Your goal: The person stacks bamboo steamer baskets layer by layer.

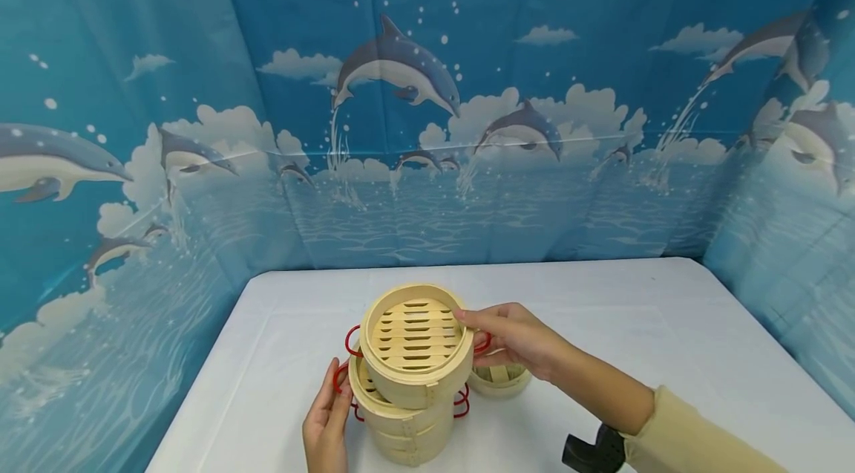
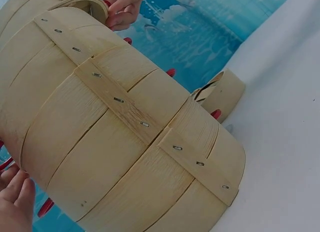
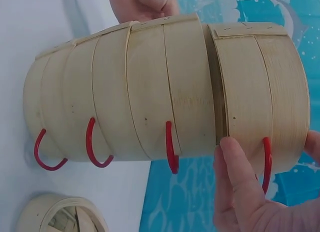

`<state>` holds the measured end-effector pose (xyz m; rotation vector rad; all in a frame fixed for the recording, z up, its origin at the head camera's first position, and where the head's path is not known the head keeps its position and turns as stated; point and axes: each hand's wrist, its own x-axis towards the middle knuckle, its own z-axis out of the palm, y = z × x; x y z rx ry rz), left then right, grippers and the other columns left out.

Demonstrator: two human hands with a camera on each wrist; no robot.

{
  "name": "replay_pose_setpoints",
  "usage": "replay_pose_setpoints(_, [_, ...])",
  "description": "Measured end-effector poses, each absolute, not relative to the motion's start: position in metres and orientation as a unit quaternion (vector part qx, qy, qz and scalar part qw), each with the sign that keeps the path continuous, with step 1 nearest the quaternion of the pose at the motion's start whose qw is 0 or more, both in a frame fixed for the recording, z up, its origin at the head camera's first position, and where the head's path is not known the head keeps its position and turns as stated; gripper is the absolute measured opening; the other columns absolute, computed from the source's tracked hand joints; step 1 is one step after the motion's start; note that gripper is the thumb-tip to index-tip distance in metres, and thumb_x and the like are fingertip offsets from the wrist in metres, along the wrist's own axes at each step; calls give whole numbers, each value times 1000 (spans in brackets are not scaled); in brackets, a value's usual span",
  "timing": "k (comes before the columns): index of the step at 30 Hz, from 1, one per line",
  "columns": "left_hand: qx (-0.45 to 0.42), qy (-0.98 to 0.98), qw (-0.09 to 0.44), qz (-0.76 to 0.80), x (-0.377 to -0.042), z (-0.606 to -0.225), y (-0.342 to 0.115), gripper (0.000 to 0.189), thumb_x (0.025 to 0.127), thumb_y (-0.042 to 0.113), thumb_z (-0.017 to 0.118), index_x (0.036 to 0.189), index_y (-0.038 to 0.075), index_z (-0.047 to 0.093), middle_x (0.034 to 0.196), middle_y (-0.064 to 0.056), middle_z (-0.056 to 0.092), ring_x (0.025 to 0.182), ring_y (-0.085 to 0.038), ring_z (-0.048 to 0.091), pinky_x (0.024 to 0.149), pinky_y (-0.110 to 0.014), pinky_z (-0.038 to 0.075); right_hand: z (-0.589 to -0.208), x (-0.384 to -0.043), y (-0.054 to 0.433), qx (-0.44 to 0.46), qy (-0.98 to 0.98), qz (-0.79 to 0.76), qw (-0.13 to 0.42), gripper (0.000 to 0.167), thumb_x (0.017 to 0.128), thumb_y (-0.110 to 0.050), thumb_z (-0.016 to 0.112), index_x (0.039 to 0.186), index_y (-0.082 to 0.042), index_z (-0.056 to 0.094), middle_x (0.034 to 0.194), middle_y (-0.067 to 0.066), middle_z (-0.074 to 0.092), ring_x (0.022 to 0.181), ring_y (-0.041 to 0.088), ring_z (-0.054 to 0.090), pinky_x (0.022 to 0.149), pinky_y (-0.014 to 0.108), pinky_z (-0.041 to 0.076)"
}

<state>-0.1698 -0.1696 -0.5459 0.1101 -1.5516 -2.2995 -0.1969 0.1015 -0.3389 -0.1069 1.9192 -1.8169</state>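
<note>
A bamboo steamer basket [image 1: 417,376] with a slatted floor and red side handles is tilted over the top of a stack of bamboo steamer baskets [image 1: 410,437]. My right hand [image 1: 519,339] grips this upper basket at its right side, thumb on the rim and fingers below. In the right wrist view a dark gap [image 3: 216,87] shows between it and the stack. My left hand [image 1: 326,421] pinches the stack's top basket by the red handle [image 1: 341,378] on the left. Much of that hand is out of frame in the left wrist view.
Right of the stack, partly behind it, lies a small round bamboo piece [image 1: 499,387] with a woven inside. A black device [image 1: 594,449] sits by the right sleeve. A white-covered table [image 1: 641,354] is bordered by a blue dolphin-print curtain [image 1: 414,220].
</note>
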Motion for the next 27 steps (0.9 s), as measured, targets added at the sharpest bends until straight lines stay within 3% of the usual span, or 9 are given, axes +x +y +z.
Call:
replay_pose_setpoints(16, [41, -581, 196, -789, -166, -541, -169, 43, 94, 20, 53, 136, 16, 46, 126, -10, 54, 118, -20, 49, 97, -27, 41, -342, -194, 82, -25, 742, -632, 222, 54, 85, -45, 61, 103, 6, 63, 76, 10, 63, 66, 19, 64, 63, 34, 57])
replay_pose_setpoints(22, [36, -581, 195, -789, -172, -555, -172, 44, 95, 18, 53, 137, 16, 44, 127, -11, 53, 118, -21, 48, 97, -27, 41, -340, -193, 82, -29, 743, -632, 218, 55, 86, -43, 61, 106, 8, 61, 78, 10, 65, 69, 20, 65, 65, 34, 57])
replay_pose_setpoints(27, [53, -557, 182, -809, -169, -543, -169, 46, 92, 20, 58, 136, 13, 46, 127, -13, 52, 118, -21, 48, 95, -25, 42, -338, -192, 80, -25, 748, -634, 197, 57, 86, -41, 61, 111, 10, 59, 81, 11, 62, 74, 23, 65, 68, 37, 56])
